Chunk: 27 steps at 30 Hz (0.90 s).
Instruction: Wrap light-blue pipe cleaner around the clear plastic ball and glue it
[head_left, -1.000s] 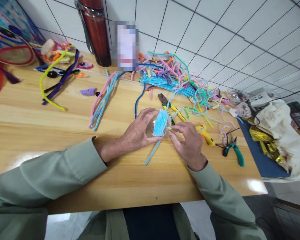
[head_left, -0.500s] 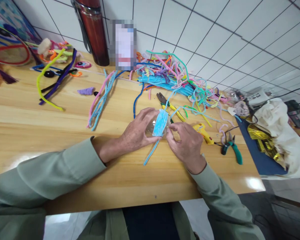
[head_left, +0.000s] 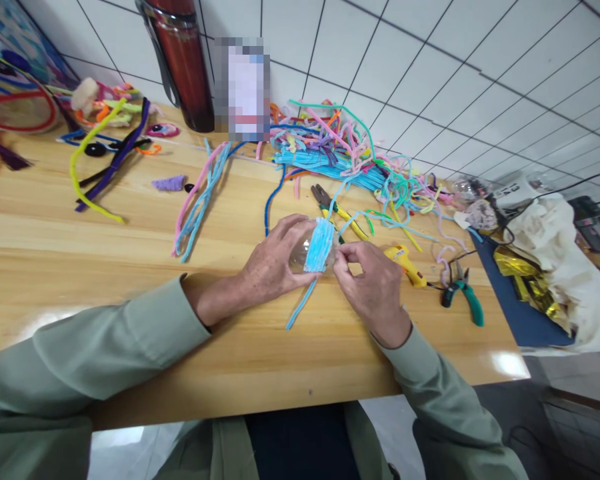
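My left hand [head_left: 269, 265] is wrapped round the left side of a clear plastic ball [head_left: 300, 253], with the thumb below and the fingers above. A band of light blue pipe cleaners [head_left: 319, 245] lies side by side across the ball. Loose blue ends stick out at the top, and another tail [head_left: 301, 305] hangs towards the front edge. At the ball's right side, my right hand [head_left: 373, 283] is closed in a pinch, thumb against index finger. Whatever is between those fingertips is too small to make out.
Behind the hands lie pliers with yellow handles [head_left: 353, 223] and a heap of pipe cleaners [head_left: 330, 153]. A yellow glue gun [head_left: 407, 265] and green-handled pliers [head_left: 470, 300] are on the right. A red flask [head_left: 185, 67] and a blurred upright panel [head_left: 249, 93] stand by the tiled wall.
My right thumb and index finger have shifted slightly at the ball's edge. My left hand keeps its hold. The whole view has drifted a little.
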### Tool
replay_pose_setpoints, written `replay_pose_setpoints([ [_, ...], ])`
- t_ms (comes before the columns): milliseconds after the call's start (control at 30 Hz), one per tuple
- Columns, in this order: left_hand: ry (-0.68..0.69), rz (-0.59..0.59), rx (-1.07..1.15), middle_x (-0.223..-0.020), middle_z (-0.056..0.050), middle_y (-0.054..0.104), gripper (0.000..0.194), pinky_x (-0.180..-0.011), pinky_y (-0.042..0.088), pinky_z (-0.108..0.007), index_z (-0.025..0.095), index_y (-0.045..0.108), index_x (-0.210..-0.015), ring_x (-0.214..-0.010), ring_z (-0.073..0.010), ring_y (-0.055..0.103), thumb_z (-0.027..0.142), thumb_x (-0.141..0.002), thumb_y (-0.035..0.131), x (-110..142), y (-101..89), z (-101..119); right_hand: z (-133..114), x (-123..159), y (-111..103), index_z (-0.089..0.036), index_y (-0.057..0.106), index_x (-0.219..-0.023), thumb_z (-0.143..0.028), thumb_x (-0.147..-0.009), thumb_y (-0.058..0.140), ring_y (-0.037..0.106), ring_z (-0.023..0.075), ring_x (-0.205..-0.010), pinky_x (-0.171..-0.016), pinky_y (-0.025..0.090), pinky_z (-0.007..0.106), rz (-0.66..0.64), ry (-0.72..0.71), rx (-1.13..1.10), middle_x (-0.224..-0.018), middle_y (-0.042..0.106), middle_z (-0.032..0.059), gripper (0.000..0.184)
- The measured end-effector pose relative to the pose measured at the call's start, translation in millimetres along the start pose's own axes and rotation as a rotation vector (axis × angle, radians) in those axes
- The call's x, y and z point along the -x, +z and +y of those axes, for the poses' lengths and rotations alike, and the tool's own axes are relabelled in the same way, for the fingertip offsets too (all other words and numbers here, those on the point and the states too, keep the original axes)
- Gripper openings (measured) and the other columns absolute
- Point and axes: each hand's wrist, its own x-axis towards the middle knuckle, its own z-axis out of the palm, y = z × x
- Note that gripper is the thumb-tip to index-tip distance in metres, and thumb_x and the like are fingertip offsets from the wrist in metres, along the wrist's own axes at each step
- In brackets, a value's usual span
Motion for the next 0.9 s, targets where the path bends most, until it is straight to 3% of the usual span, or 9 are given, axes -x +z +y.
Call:
replay_pose_setpoints([
  [467,0.014,-0.008,-0.019,-0.153,-0.016,0.056,0.094,-0.121,0.054,-0.061,0.029,0.041,-0.156,-0.146,-0.0358,0.057,0.032,-0.078,0.095,-2,-2.3,-3,8,3,-1,-0.024,0.072,-0.096,-0.017,-0.100,0.063,0.078,0.0180,-0.069,-0.069,0.064,0.031,-0.021,0.090,-0.115,-0.082,0.083,0.0006,0.013],
  [700,0.017,-0.016,-0.026,-0.153,-0.016,0.055,0.096,-0.121,0.054,-0.062,0.029,0.040,-0.157,-0.147,-0.0365,0.057,0.032,-0.078,0.095,-2,-2.5,-3,12,5,-1,-0.021,0.072,-0.103,-0.018,-0.106,0.064,0.080,0.0205,-0.081,-0.072,0.061,0.032,-0.043,-0.088,0.005,-0.091,0.083,0.0064,0.009],
  [900,0.020,-0.001,-0.015,-0.152,-0.015,0.057,0.095,-0.121,0.054,-0.061,0.030,0.041,-0.156,-0.146,-0.0362,0.058,0.030,-0.078,0.094,-2,-1.8,-2,12,7,1,-0.023,0.072,-0.105,-0.022,-0.110,0.059,0.080,0.0205,-0.089,-0.079,0.063,0.034,-0.062,-0.071,0.054,-0.096,0.084,0.0058,0.013],
])
